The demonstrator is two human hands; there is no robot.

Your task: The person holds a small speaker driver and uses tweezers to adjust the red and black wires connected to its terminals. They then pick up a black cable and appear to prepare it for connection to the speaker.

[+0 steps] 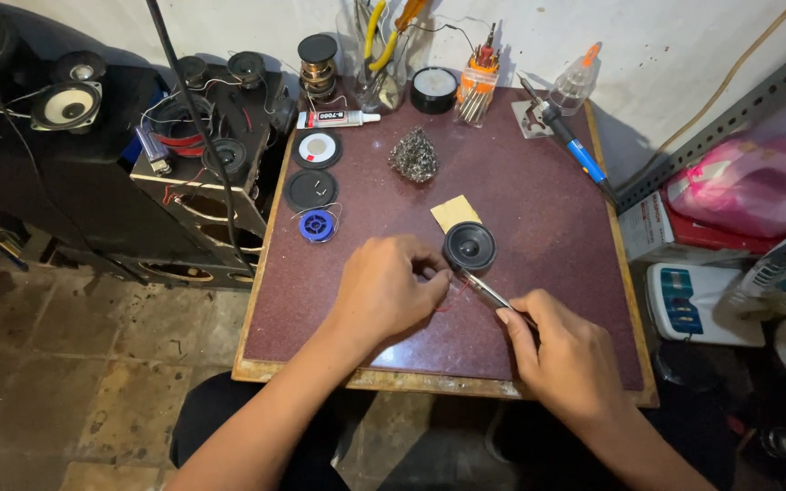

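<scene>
- Left hand (pixel 382 293), centre of the frame: the fingers are curled shut with the tips pinched beside the small black speaker (pixel 469 246), apparently on a thin red wire (pixel 448 300) that leads from it. The wire is too fine for me to confirm the grip.
- Right hand (pixel 568 356), lower right of centre: the fingers are closed round a slim metal tool, likely tweezers (pixel 482 289), whose tip points up-left and ends just beside the left fingertips and the speaker rim.
- The speaker lies cone-up on the maroon table (pixel 539 209) at mid-frame, just below a tan paper scrap (pixel 456 213).
- Step in hand, in my judgement: fine work on the speaker's lead wire, one hand steadying and the other working the tool tip.
- Next move, as I judge it, calls for a steady pinch and a small, exact tip placement; a slip could pull the lead.
- The blue-handled soldering iron (pixel 575 148), upper right, rests untouched, well apart from both hands.
- The blue wire spool (pixel 317 225) and metal wool ball (pixel 413 155) sit left of and above the speaker.
</scene>
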